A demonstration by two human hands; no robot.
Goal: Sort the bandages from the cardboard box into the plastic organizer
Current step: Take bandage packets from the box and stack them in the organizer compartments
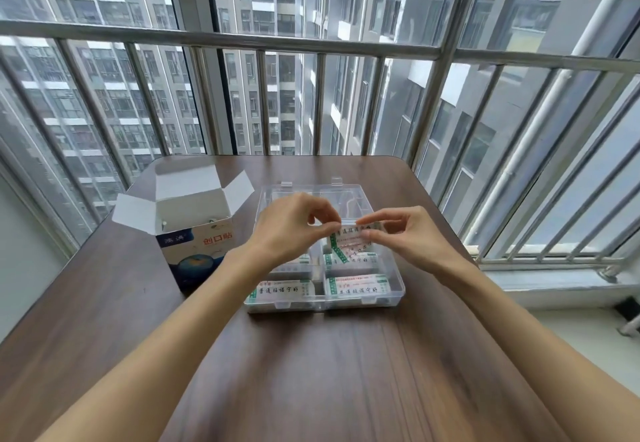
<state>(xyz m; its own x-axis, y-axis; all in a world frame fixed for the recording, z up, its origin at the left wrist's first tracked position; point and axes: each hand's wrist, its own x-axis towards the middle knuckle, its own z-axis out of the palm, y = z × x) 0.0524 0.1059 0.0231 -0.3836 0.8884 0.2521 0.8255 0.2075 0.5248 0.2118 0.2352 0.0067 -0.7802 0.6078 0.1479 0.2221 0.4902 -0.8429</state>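
Note:
A clear plastic organizer (398,291) lies open on the brown table, its near compartments filled with stacks of white bandages printed in green and red (358,285). Above its right middle compartment both hands hold a small bundle of bandages (351,239). My left hand (294,226) pinches the bundle's left end. My right hand (405,233) pinches its right end between thumb and fingers. The cardboard box (197,237), white and blue with red characters, stands open to the left of the organizer, flaps raised. Its inside is mostly hidden.
The organizer's transparent lid (311,192) lies open toward the far side. A window with metal railing bars (433,95) stands right behind the table's far and right edges. The bare wooden tabletop (329,372) stretches toward me.

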